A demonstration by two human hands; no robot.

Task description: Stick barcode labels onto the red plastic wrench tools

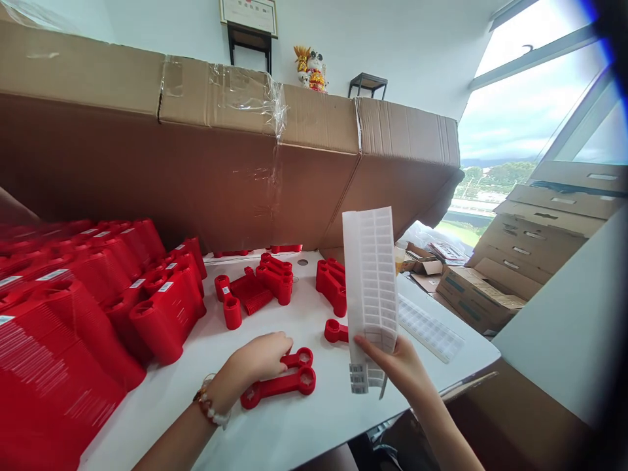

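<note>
corrugated cardboard cartons [196, 144], seamed with clear packing tape, lean in a long wall behind a white tabletop [147, 425], and a bright window [520, 111] glows off to the right past a stack of flat cartons [510, 261]. glossy red moulded plastic parts [63, 314] crowd the table's left side in ribbed, tube-ended rows, many with small white labels; the nearest are cut off by the lower left edge of the view, and the far ones merge so their number is hard to make out. the left hand [258, 356], a beaded bracelet [210, 404] at its wrist, hangs loosely curled over a flat red two-ringed plastic piece [279, 386], its fingertips right at the upper ring, though whether they touch it is hard to tell. the right hand [397, 369] pinches a translucent white sheet of gridded cells [370, 281] upright, thumb and fingers narrow on its lower edge, with printed strips hanging below. a similar sheet [429, 327] lies flat on the table just beyond that hand.
</note>
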